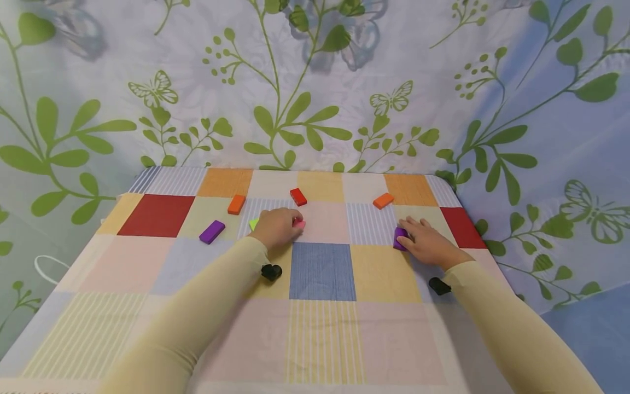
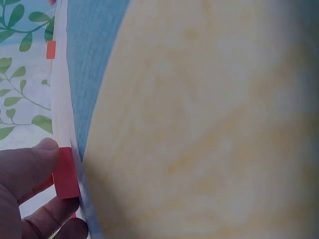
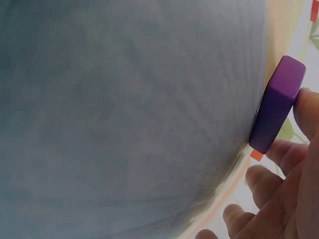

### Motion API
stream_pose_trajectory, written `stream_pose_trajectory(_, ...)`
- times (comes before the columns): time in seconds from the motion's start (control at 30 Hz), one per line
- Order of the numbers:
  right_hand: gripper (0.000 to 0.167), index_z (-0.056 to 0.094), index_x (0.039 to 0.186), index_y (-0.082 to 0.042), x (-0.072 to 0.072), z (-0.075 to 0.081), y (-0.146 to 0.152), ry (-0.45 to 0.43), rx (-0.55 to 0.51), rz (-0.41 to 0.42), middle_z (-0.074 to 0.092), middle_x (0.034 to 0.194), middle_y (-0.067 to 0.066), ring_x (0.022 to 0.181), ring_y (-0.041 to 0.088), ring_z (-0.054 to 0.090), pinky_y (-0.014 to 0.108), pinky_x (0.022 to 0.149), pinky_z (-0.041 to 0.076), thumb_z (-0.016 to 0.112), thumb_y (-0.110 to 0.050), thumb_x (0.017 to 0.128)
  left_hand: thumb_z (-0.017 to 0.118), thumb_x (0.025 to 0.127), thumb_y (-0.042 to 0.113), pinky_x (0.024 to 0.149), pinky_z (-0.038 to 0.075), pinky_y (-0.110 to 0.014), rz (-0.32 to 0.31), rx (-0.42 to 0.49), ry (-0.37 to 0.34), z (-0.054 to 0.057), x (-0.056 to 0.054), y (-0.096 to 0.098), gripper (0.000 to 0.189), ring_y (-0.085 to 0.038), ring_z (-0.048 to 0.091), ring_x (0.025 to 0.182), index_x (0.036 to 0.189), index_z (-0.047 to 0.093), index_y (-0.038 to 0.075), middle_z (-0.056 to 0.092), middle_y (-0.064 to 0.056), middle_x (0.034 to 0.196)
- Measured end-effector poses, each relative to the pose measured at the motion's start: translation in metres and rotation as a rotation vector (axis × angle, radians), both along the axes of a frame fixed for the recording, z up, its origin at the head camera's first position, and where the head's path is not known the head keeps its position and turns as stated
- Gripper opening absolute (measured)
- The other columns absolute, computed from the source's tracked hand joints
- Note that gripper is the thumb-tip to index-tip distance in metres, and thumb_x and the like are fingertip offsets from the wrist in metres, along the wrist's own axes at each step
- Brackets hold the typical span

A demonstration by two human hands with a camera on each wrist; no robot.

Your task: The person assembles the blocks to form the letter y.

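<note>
Pink block [image 1: 301,224] pinched in left hand [image 1: 277,226].

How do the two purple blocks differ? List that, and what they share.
The left block lies untouched; the right block is held by the right hand. In the head view, the left block shows whole; the hand partly hides the right block. Both are purple and rectangular.

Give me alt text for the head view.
A left hand grips a pink block and a right hand a purple block on a patchwork tablecloth. Around them lie two orange blocks, a red block, a second purple block and a partly hidden lime-green piece.
</note>
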State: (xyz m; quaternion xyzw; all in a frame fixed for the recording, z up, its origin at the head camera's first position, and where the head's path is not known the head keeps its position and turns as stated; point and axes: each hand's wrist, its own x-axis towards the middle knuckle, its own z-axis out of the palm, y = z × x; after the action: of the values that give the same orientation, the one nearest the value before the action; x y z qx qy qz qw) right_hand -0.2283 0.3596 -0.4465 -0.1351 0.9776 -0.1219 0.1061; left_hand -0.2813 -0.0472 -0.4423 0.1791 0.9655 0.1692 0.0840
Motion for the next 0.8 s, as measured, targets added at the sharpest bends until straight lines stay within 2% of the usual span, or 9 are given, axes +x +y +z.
stream_pose_trajectory(0.23,0.067,0.034,0.163,-0.003,0.002,0.000,0.001,-0.082,0.039,-0.076,0.033,0.167,0.028,0.152,0.065,0.017,0.074,0.121,0.022,0.051,-0.039,0.109,0.070,0.099,0.033,0.102,0.044,-0.052,0.013,0.013,-0.022,0.001,0.002,0.003,0.038,-0.028,0.063,0.106,0.133,0.070,0.016,0.074,-0.005,0.117)
stream_pose_trajectory(0.47,0.069,0.029,0.166,-0.009,0.002,0.000,-0.001,-0.123,0.071,-0.120,0.037,0.165,0.028,0.153,0.060,0.020,0.074,0.119,0.028,0.050,-0.044,0.110,0.067,0.099,0.030,0.099,0.046,-0.050,-0.005,0.040,-0.005,-0.001,0.001,0.006,0.037,-0.028,0.063,0.104,0.132,0.071,0.014,0.074,-0.005,0.113)
stream_pose_trajectory(0.8,0.069,0.029,0.166,-0.008,0.003,0.000,-0.003,-0.107,0.066,-0.098,0.039,0.163,0.030,0.152,0.061,0.024,0.074,0.118,0.029,0.049,-0.043,0.110,0.067,0.100,0.029,0.092,0.049,-0.044,-0.056,0.130,0.007,-0.008,-0.004,0.022,0.034,-0.025,0.062,0.095,0.130,0.072,0.013,0.071,-0.002,0.100)
